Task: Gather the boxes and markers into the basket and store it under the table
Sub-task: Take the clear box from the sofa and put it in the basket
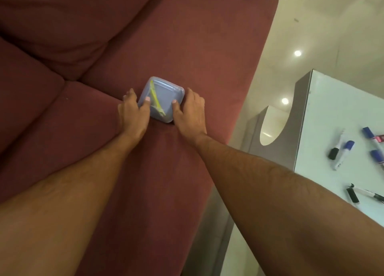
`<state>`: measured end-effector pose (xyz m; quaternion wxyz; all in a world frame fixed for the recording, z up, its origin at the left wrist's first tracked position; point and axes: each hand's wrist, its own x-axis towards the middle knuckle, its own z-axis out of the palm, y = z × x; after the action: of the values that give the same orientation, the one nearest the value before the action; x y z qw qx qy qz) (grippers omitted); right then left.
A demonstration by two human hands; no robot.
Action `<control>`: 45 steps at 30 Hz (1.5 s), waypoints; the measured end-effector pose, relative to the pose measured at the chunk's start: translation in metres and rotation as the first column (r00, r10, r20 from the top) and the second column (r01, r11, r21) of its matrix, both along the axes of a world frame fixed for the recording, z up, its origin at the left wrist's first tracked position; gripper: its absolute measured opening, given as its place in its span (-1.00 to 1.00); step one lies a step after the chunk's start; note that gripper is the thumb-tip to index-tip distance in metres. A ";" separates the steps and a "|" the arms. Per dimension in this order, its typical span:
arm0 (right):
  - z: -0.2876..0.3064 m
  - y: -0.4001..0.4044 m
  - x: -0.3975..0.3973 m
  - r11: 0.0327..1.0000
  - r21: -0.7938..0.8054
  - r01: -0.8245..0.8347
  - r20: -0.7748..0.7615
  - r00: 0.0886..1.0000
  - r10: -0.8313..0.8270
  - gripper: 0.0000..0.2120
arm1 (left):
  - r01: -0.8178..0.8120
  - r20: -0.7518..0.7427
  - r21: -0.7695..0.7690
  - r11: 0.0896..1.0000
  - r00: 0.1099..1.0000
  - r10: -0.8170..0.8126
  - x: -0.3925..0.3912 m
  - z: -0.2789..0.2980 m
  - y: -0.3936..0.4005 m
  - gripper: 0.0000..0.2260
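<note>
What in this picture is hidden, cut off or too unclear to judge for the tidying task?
- Basket: nowhere in the head view.
- Box contents: the blurred lid shows only a yellow streak.
- Box sides: covered by the left hand and right hand.
- Markers on the table: some cut by the right edge, so no full count.
- Space under the table: hidden by its panel.

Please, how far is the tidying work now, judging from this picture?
Nothing looks finished yet: no basket is in view. In hand: the left hand and right hand grip the blue box from both sides on the red sofa. Left: several markers lie loose on the white table, and the basket must go under the table.
</note>
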<state>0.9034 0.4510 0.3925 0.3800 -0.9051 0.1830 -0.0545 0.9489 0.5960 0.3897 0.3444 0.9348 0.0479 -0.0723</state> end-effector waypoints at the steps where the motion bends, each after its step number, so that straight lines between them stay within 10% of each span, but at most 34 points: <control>1: -0.003 0.004 0.004 1.000 0.012 0.028 0.006 1.000 -0.028 -0.48 | 0.007 -0.025 -0.017 1.000 1.000 -0.007 0.002 -0.001 -0.002 -0.49; 23: 0.014 -0.021 -0.049 0.989 0.056 0.137 0.078 0.987 -0.142 -0.45 | -0.207 -0.138 -0.286 0.936 0.975 0.174 -0.048 0.018 -0.064 -0.52; 45: 0.072 -0.231 -0.365 0.993 0.050 0.110 0.135 0.984 -0.116 -0.46 | -0.166 -0.080 -0.317 0.934 0.986 0.149 -0.372 0.065 -0.265 -0.69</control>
<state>0.5381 0.2203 0.4643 0.4069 -0.8791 0.2086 -0.1345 0.5765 0.3310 0.4546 0.4957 0.8568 0.1196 -0.0769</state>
